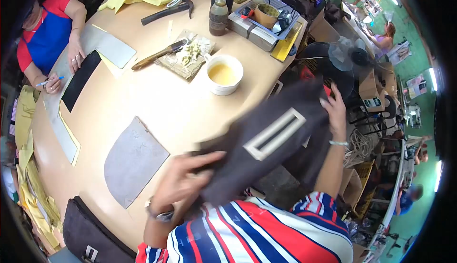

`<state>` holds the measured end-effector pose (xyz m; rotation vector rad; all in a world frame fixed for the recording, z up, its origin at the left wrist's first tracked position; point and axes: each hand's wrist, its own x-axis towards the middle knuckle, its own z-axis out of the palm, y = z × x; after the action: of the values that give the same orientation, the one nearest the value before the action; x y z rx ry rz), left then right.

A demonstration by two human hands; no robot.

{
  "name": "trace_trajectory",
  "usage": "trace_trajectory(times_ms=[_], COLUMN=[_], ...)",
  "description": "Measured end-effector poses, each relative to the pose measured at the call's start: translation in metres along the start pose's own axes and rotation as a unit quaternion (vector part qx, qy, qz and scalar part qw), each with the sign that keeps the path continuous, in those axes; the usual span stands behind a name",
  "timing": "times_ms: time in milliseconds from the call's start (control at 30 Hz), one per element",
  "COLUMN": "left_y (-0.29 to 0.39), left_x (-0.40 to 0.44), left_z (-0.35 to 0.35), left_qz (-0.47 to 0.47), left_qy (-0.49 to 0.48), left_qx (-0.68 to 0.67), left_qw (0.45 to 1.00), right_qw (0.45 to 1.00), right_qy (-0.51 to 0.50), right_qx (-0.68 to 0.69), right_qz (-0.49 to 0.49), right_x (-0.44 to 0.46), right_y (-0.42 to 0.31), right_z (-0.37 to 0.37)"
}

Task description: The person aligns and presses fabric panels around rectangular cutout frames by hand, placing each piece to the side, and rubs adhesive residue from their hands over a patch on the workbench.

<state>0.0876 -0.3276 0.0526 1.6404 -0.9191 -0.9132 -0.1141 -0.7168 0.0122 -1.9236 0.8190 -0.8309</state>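
Observation:
A dark brown fabric or leather piece (228, 177) hangs between my two hands over the table's near edge, partly blurred. A cream rectangular frame (274, 133) with a dark slot lies on its face. My right hand (335, 108), bracelet at the wrist, grips its far right edge. At the left edge, my left hand (186, 179), wearing a watch, has its fingers closed on the piece. Just left of that hand, a grey rounded panel (135, 163) lies flat on the table. Another dark folded piece (93, 232) with a small white-framed slot sits at lower left.
A white bowl (223, 75) of yellowish liquid, a brush (159, 55) on a glue-smeared board (188, 60), a hammer (169, 13) and a bottle (219, 15) stand or lie on the table (157, 94). Opposite, a co-worker's hand (52, 84) holds a pen over a grey pattern (107, 46).

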Motion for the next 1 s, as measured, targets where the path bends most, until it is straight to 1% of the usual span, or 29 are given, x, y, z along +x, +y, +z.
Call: trace_trajectory(times_ms=[33,67,100,133,200,300,400,433,467,500,567,600,667,733,767,800,900,967,1000], left_y=[0.000,-0.019,-0.013,-0.016,-0.033,-0.042,-0.069,-0.092,-0.104,-0.112,-0.110,-0.117,-0.147,-0.196,-0.209,-0.206,-0.198,-0.196,-0.193], left_x=[0.016,0.030,0.044,0.054,0.071,0.079,0.094,0.100,0.106,0.111,0.120,0.123,0.135,0.143,0.144,0.144,0.139,0.137,0.138], left_z=[0.016,0.045,0.057,0.074,0.112,0.134,0.156,0.169,0.171,0.175,0.173,0.174,0.184,0.205,0.210,0.208,0.199,0.197,0.196], left_qz=[-0.019,0.039,0.027,0.044,0.078,0.021,-0.003,0.037,-0.007,-0.051,-0.237,-0.240,-0.244,-0.133,-0.075,-0.120,-0.233,-0.280,-0.288], left_qy=[-0.080,-0.097,-0.163,-0.180,-0.213,-0.177,-0.040,0.033,0.043,0.052,0.023,0.038,0.068,0.173,0.224,0.215,0.193,0.189,0.188], left_qx=[-0.012,-0.100,-0.071,-0.107,-0.179,-0.247,-0.150,-0.105,-0.115,-0.125,-0.163,-0.151,-0.128,-0.037,0.012,0.011,-0.002,-0.029,-0.008], left_qw=[0.997,0.989,0.984,0.977,0.957,0.953,0.988,0.993,0.992,0.989,0.957,0.958,0.959,0.975,0.972,0.969,0.953,0.941,0.939], right_qw=[0.996,0.984,0.980,0.973,0.960,0.963,0.955,0.962,0.968,0.969,0.965,0.958,0.937,0.926,0.925,0.924,0.924,0.930,0.926], right_qy=[-0.033,-0.067,-0.078,-0.078,-0.080,-0.063,-0.071,-0.063,-0.056,-0.055,-0.051,-0.046,-0.052,-0.049,-0.040,-0.030,-0.031,-0.017,-0.012], right_qx=[-0.005,-0.016,-0.086,-0.034,-0.064,-0.202,-0.285,-0.259,-0.235,-0.235,-0.258,-0.281,-0.335,-0.353,-0.353,-0.351,-0.361,-0.351,-0.358], right_qz=[0.084,0.167,0.163,0.215,0.261,0.166,0.042,0.055,0.068,0.049,0.026,0.022,0.091,0.124,0.136,0.147,0.119,0.106,0.116], right_x=[-0.004,-0.008,-0.009,-0.010,0.000,0.036,0.084,0.100,0.114,0.128,0.153,0.163,0.175,0.185,0.190,0.193,0.195,0.195,0.194], right_y=[0.019,0.038,0.052,0.058,0.078,0.096,0.140,0.156,0.170,0.183,0.204,0.208,0.199,0.207,0.212,0.216,0.224,0.231,0.228], right_z=[-0.034,-0.067,-0.098,-0.118,-0.155,-0.152,-0.115,-0.096,-0.073,-0.054,-0.015,0.003,0.035,0.058,0.067,0.075,0.092,0.098,0.099])
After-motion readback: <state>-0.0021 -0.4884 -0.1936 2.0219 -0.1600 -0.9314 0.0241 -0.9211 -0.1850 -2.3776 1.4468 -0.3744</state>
